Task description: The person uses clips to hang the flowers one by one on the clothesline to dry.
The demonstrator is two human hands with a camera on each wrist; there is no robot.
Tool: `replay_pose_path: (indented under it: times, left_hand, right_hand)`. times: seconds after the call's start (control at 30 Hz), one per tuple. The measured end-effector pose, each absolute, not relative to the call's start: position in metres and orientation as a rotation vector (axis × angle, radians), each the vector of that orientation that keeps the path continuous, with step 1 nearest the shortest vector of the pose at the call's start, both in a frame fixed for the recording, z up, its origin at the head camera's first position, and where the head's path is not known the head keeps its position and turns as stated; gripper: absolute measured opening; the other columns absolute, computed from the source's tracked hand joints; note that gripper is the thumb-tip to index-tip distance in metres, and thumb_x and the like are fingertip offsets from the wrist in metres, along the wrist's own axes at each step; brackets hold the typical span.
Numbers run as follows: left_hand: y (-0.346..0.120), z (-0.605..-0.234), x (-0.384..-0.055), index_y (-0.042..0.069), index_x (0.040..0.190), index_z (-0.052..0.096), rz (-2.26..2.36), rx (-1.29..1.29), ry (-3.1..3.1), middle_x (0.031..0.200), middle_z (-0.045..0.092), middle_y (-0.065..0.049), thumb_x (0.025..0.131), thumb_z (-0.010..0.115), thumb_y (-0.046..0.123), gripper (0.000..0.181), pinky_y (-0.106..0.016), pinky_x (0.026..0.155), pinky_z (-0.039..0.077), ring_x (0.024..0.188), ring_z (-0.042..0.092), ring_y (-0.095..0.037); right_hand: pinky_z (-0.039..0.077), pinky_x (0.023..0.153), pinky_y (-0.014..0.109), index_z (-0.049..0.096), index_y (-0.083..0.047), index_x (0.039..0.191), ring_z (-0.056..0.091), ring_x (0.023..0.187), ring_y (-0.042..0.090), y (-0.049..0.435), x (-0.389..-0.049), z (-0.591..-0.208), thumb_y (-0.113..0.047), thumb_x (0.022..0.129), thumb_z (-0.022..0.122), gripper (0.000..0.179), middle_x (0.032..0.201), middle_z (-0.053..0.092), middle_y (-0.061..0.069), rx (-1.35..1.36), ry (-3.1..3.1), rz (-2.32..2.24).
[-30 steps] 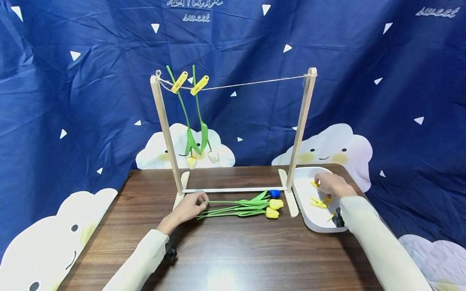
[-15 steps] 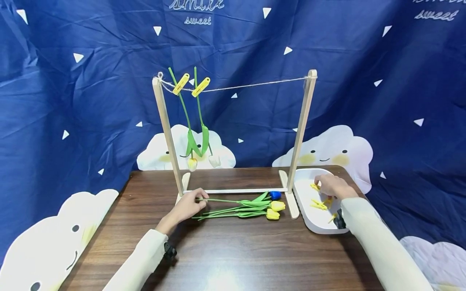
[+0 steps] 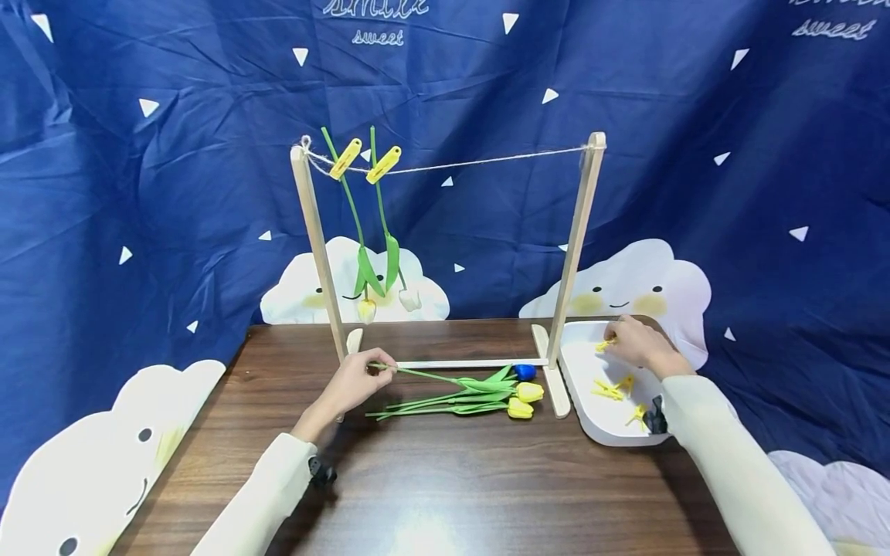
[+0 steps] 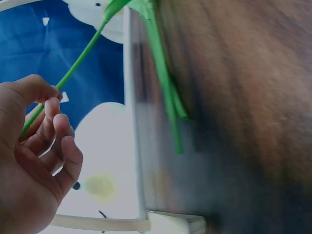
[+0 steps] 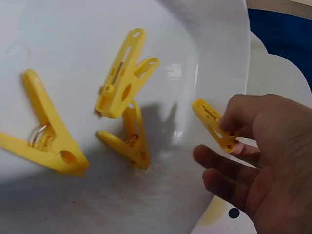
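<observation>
My left hand pinches the green stem of an artificial tulip between thumb and fingertips, its stem end raised off the table. The leafy end lies among the other tulips, with a blue bloom and two yellow blooms at the right. Over the white tray, my right hand pinches a yellow clothespin between thumb and fingers. Several more yellow clothespins lie in the tray below and beside that hand.
A wooden frame stands on the brown table, with a string tied between its posts. Two pale tulips hang blooms down from the string's left part, each clipped by a yellow clothespin. A blue cloth hangs behind.
My left hand has lifted the tulip's stem end upward, away from the other two stems. The right hand has risen slightly and moved right with a clothespin in its fingers.
</observation>
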State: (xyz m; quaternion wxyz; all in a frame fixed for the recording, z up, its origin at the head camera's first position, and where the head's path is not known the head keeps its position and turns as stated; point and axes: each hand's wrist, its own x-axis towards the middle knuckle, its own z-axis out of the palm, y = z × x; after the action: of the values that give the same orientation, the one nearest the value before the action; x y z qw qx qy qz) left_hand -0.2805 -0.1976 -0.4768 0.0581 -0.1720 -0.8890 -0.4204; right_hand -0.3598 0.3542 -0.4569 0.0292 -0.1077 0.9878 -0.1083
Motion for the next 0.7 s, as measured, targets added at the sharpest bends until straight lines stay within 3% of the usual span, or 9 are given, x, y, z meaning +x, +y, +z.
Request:
replay_pose_path:
  times: [0.13,0.27,0.37,0.5,0.7]
  left_hand:
    - [-0.195,-0.465,-0.281,0.015,0.098,0.078,-1.326,-0.504,-2.658,0.085,0.074,0.0,0.096,0.073,0.012,0.006,-0.023,0.069,0.05,0.074,0.061,-0.01]
    - [-0.191,-0.452,-0.278,0.016,0.101,0.077,-1.404,-0.482,-2.609,0.081,0.071,-0.002,0.099,0.074,0.018,0.005,-0.025,0.067,0.049,0.072,0.06,-0.012]
    - [-0.187,-0.443,-0.276,0.014,0.106,0.075,-1.504,-0.499,-2.542,0.083,0.073,-0.007,0.102,0.072,0.019,0.007,-0.029,0.067,0.055,0.071,0.066,-0.017]
    - [-0.181,-0.432,-0.274,0.011,0.113,0.071,-1.659,-0.578,-2.418,0.094,0.078,-0.012,0.107,0.066,0.018,0.011,-0.034,0.069,0.062,0.077,0.078,-0.024]
    - [-0.167,-0.419,-0.274,0.003,0.117,0.057,-1.879,-0.715,-2.249,0.11,0.08,-0.019,0.113,0.056,0.022,0.02,-0.043,0.077,0.066,0.086,0.082,-0.027]
  right_hand:
    - [0.053,0.067,0.044,0.069,-0.002,0.116,0.062,0.081,0.028,0.355,-0.36,-0.452,-0.019,0.095,0.066,0.027,0.122,0.061,0.024,-0.362,3.095,-0.379]
    - [0.052,0.054,0.037,0.065,0.0,0.126,0.062,0.062,0.021,0.354,-0.359,-0.446,-0.018,0.101,0.062,0.031,0.111,0.068,0.024,-0.392,3.07,-0.496]
    - [0.051,0.051,0.034,0.063,0.002,0.129,0.063,0.059,0.018,0.353,-0.357,-0.441,-0.018,0.103,0.063,0.033,0.109,0.071,0.026,-0.411,3.068,-0.581]
    - [0.054,0.054,0.034,0.06,0.008,0.126,0.069,0.075,0.026,0.352,-0.355,-0.434,-0.018,0.101,0.069,0.037,0.119,0.069,0.033,-0.421,3.101,-0.695]
    - [0.057,0.061,0.035,0.063,0.007,0.121,0.072,0.098,0.045,0.345,-0.353,-0.425,-0.014,0.098,0.073,0.033,0.117,0.071,0.033,-0.441,3.14,-0.819]
